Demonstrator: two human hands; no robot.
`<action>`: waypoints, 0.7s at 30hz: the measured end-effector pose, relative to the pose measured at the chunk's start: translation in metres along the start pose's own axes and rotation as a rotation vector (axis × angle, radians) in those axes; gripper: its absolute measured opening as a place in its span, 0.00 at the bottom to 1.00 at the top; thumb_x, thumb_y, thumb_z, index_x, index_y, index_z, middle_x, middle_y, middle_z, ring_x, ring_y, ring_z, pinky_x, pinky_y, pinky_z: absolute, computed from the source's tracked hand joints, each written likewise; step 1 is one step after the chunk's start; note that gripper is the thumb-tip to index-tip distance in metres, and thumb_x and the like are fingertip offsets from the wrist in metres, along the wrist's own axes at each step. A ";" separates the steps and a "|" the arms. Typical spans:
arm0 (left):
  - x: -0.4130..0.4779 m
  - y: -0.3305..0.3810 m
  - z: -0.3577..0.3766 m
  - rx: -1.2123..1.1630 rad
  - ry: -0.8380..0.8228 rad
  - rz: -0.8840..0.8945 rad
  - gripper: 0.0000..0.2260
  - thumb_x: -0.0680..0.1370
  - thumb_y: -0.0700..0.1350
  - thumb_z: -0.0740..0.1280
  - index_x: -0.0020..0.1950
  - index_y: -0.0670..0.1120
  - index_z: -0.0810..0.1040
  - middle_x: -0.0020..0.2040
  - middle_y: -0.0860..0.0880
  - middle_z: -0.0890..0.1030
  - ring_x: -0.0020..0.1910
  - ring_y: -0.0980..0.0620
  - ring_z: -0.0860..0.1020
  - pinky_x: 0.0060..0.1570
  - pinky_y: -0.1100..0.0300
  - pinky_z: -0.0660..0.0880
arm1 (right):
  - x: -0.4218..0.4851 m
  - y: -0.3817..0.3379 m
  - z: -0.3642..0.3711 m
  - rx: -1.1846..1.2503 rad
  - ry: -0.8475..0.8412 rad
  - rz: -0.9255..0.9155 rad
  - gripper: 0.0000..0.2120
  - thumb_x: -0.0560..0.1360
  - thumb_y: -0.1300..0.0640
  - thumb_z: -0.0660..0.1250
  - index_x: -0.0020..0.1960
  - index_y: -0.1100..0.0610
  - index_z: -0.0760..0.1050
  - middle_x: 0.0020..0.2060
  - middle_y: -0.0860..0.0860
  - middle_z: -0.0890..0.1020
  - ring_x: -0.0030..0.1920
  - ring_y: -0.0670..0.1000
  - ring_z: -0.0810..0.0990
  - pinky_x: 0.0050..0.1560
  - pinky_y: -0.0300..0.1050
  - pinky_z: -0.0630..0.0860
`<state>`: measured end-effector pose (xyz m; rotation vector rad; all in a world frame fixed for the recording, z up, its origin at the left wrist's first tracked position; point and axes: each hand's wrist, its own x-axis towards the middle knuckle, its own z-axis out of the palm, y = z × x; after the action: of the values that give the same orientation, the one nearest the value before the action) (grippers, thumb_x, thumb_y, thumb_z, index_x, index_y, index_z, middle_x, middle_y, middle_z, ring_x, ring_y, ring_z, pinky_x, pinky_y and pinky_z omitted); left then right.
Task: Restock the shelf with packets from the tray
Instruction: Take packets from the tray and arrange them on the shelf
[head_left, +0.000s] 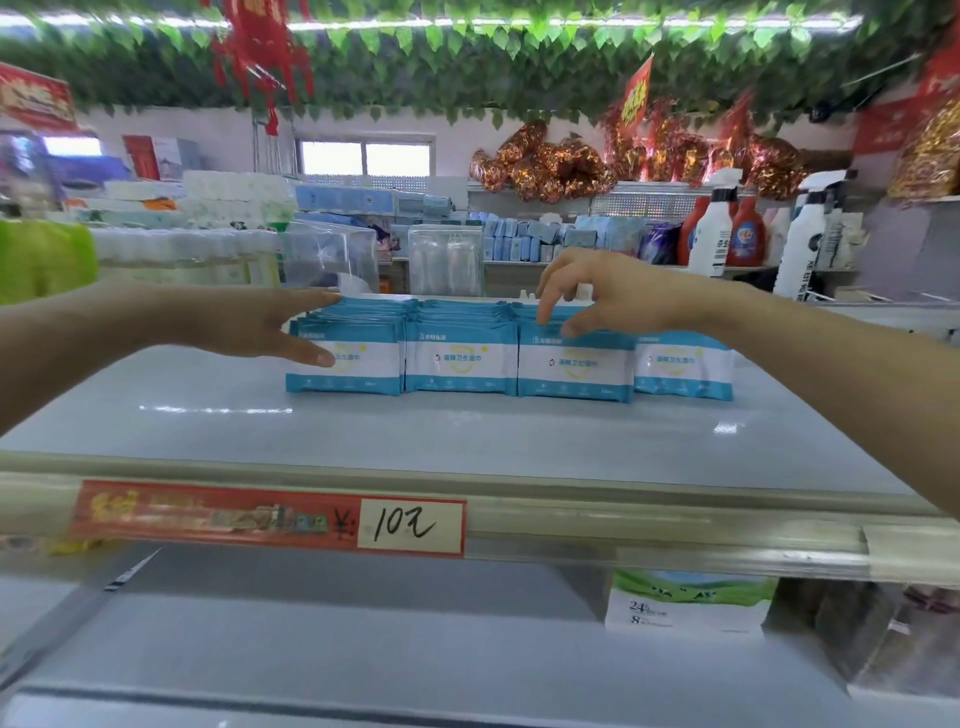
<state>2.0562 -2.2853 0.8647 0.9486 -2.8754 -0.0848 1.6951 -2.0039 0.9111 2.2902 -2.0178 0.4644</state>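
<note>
Several blue-and-white wipe packets (460, 361) stand upright in four side-by-side rows on the grey shelf (363, 426). My left hand (260, 325) reaches in flat, its fingers straight along the left side of the leftmost row and its thumb across that row's front packet (345, 364). My right hand (597, 291) hovers over the third row (574, 366), fingers pointing down and loosely spread, fingertips at the packet tops, holding nothing. No tray is in view.
A red price strip with a "10" tag (410, 525) runs along the shelf's front rail. Below, a green-and-white pack (685, 603) sits on a lower shelf. White spray bottles (711, 228) and red detergent bottles (745, 234) stand behind at the right; clear boxes (332, 254) behind the packets.
</note>
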 end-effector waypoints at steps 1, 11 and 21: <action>-0.007 -0.011 0.001 -0.008 -0.037 -0.057 0.45 0.66 0.78 0.70 0.77 0.78 0.48 0.81 0.67 0.57 0.79 0.58 0.62 0.76 0.42 0.62 | 0.007 -0.007 0.000 0.001 0.019 -0.023 0.13 0.75 0.56 0.76 0.54 0.41 0.82 0.60 0.45 0.75 0.57 0.45 0.75 0.59 0.43 0.75; -0.104 0.007 -0.023 -0.021 0.030 -0.168 0.46 0.73 0.68 0.71 0.84 0.60 0.52 0.84 0.57 0.56 0.81 0.53 0.58 0.80 0.52 0.54 | 0.114 -0.124 0.071 -0.007 -0.047 -0.294 0.15 0.81 0.54 0.69 0.67 0.47 0.77 0.64 0.46 0.75 0.61 0.46 0.75 0.62 0.42 0.71; -0.150 -0.015 -0.023 0.025 -0.021 -0.203 0.46 0.75 0.68 0.67 0.85 0.55 0.48 0.84 0.58 0.50 0.82 0.54 0.54 0.78 0.59 0.49 | 0.150 -0.149 0.087 -0.097 -0.150 -0.315 0.10 0.78 0.60 0.71 0.57 0.48 0.83 0.51 0.39 0.76 0.51 0.43 0.76 0.52 0.38 0.70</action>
<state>2.1875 -2.2084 0.8731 1.2497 -2.7956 -0.0760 1.8718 -2.1467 0.8905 2.5834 -1.6440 0.1749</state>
